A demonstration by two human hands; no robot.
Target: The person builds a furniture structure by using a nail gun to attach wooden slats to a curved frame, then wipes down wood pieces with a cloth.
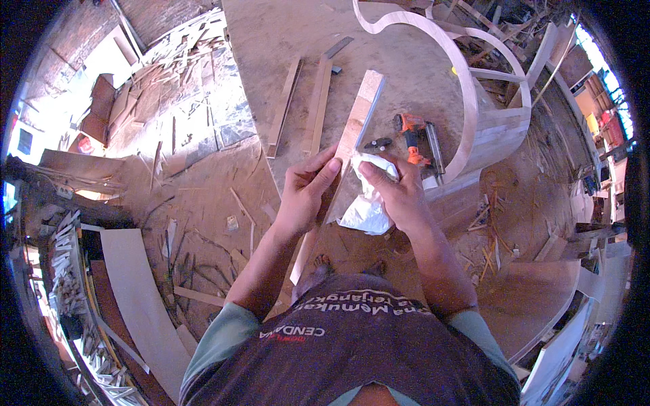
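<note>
A long wooden strip [359, 111] slants up and away in front of me. My left hand [305, 193] is closed around it, thumb on its face. In my right hand [404, 197] is a crumpled white plastic bag [369, 208], squeezed between thumb and fingers, its top against the strip's right side. What the bag contains is hidden. An orange and black nail gun [414, 139] lies on the work surface beyond my right hand, with a small dark object [378, 143] beside it. Two more wooden strips [284, 111] [318, 108] lie beyond my left hand.
A curved wooden frame [466, 81] stands at the far right of the work table [271, 40]. Scrap wood [183, 54] is heaped at the far left. Boards [135, 291] lean on the left, and a curved panel [535, 298] stands on the right. Offcuts litter the ground [210, 203].
</note>
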